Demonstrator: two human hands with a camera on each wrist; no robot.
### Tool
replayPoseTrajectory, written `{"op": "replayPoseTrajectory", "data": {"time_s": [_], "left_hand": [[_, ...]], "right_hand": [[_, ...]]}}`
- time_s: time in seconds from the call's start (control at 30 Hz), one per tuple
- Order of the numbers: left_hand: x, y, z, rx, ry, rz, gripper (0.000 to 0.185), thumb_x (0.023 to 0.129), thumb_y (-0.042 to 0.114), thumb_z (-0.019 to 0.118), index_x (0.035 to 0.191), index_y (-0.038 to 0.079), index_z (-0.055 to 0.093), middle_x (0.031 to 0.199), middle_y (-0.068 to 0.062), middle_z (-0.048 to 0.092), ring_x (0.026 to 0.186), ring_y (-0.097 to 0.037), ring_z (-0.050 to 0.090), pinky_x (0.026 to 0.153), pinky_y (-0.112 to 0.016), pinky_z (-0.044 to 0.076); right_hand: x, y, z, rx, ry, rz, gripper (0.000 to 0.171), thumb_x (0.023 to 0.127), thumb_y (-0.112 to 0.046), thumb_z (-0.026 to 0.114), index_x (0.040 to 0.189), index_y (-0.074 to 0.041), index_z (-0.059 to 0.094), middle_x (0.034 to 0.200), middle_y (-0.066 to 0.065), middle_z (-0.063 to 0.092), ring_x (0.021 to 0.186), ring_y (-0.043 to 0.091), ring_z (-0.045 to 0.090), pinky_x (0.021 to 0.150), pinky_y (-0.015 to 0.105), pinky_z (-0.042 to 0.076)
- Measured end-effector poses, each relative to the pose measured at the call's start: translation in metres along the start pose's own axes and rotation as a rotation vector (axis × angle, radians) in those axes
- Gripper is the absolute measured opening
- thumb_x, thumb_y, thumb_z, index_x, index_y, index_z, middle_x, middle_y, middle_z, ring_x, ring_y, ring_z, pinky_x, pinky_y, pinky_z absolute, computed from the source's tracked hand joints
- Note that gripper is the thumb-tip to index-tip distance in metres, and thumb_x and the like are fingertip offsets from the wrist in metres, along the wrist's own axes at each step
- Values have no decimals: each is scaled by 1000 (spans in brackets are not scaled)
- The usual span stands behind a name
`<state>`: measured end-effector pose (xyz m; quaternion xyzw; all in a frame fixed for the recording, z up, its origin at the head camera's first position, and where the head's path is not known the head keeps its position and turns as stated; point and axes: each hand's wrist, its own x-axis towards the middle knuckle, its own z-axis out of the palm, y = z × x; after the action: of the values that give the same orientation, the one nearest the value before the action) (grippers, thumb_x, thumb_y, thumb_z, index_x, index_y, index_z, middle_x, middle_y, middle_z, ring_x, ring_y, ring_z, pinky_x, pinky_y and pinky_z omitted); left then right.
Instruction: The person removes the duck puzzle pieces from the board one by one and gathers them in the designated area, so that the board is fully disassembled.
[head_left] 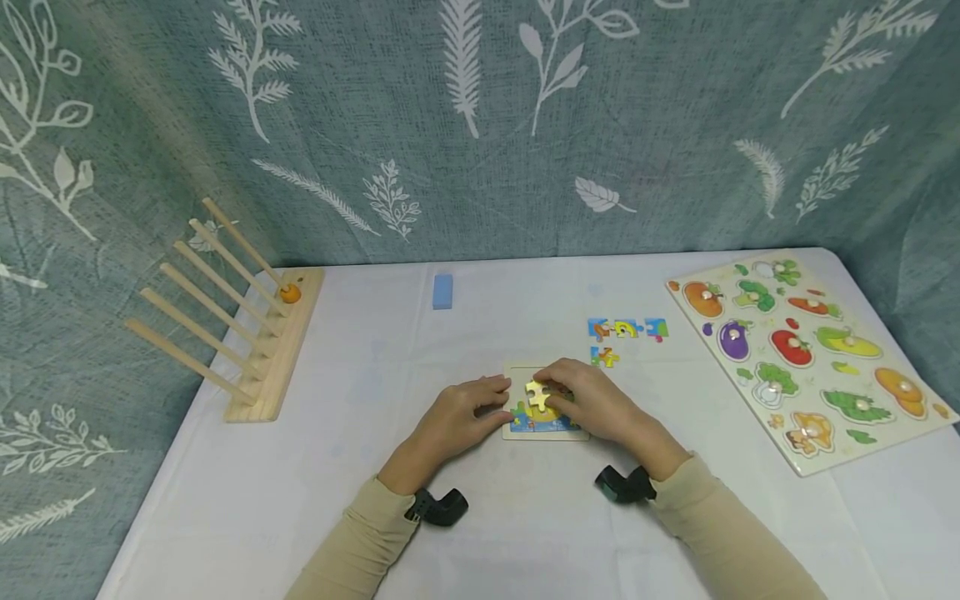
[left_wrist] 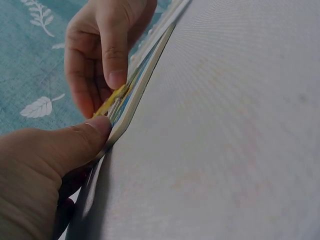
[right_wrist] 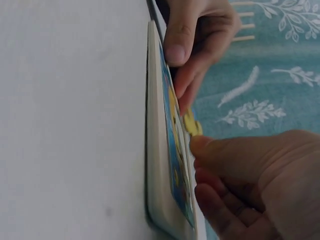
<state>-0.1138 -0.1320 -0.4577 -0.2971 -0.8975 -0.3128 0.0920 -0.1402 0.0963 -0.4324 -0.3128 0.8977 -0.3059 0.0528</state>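
Note:
A small jigsaw puzzle board (head_left: 546,436) with a pale frame lies at the middle of the table. Some blue, yellow and green pieces are set in its lower part. My right hand (head_left: 597,402) pinches a yellow puzzle piece (head_left: 537,396) between thumb and fingers, over the board. The same yellow piece (right_wrist: 192,125) shows past the right thumb tip in the right wrist view. My left hand (head_left: 462,417) rests at the board's left edge, its thumb and fingertips spread apart along the frame. In the left wrist view, the left thumb touches the frame (left_wrist: 131,111) at a corner.
Several loose puzzle pieces (head_left: 625,329) lie behind the right hand. At right is a vegetable peg board (head_left: 813,367). A wooden rack (head_left: 258,400) with slanted pegs and an orange bead (head_left: 290,293) stands left. A blue block (head_left: 442,292) lies near the back edge, before a leaf-patterned curtain.

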Motion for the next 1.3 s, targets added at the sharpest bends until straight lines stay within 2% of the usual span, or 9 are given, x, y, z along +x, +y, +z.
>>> {"op": "replayPoseTrajectory", "data": {"time_s": [0.17, 0.37, 0.63, 0.93, 1.3], "left_hand": [[1, 1, 0, -1, -5, 3, 30, 77, 29, 70, 96, 6, 71, 112, -4, 64, 109, -14, 57, 91, -26, 48], [2, 3, 0, -5, -19, -12, 31, 76, 29, 71, 96, 5, 71, 112, -4, 64, 109, -15, 57, 92, -26, 47], [2, 2, 2, -3, -13, 0, 31, 76, 29, 71, 96, 5, 71, 112, -4, 64, 109, -14, 57, 92, -25, 47], [-1, 2, 0, -8, 9, -4, 30, 75, 27, 72, 95, 4, 71, 110, -5, 65, 108, -15, 58, 91, -26, 48], [0, 2, -1, 3, 8, 6, 31, 75, 28, 72, 96, 5, 71, 111, -4, 64, 108, -15, 58, 92, -26, 48]], "right_hand": [[-3, 3, -8, 9, 34, 2, 29, 85, -17, 62, 113, -11, 61, 109, 1, 61, 98, 14, 57, 84, 34, 50], [-10, 20, -19, 36, 121, 18, 29, 82, -14, 65, 111, -9, 63, 108, 2, 62, 103, 18, 57, 89, 36, 48], [-30, 50, -43, -9, 207, 113, 32, 81, -12, 65, 113, -7, 61, 112, 11, 60, 102, 26, 57, 90, 43, 46], [-43, 75, -57, -72, 235, 205, 31, 84, -11, 62, 114, -6, 61, 114, 14, 59, 110, 33, 52, 93, 48, 42], [-44, 84, -53, -87, 229, 219, 31, 83, -10, 63, 113, -6, 62, 116, 15, 59, 110, 34, 52, 96, 48, 41]]}}
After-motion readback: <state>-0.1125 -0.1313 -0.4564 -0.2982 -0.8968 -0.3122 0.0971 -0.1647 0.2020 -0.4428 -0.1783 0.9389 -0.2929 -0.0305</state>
